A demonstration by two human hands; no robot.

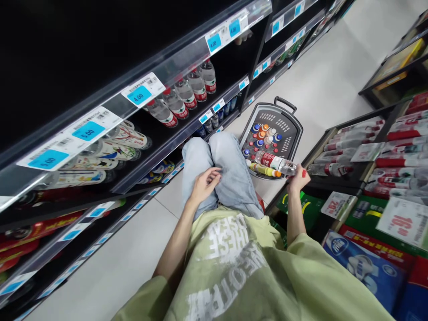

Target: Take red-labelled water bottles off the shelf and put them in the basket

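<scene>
My right hand (298,180) is wrapped round the cap end of a clear water bottle (273,162) with a red and white label. The bottle lies tilted over the near side of a grey shopping basket (298,133), its base pointing left. Inside the basket stand several bottles, seen mostly by their blue, orange, white and red caps. A bottle with yellow contents (265,170) lies beside the water bottle. Above my jeans, my left hand (206,183) hovers or rests with loosely bent fingers, open and holding nothing visible.
On the left, a black shelf (187,117) holds a row of red-labelled water bottles (183,94) and patterned bottles (113,150) under price tags. Stacked bottles (397,147), green packs (364,218) and a blue box (361,267) line the right side. Pale floor tiles (327,80) lie beyond the basket.
</scene>
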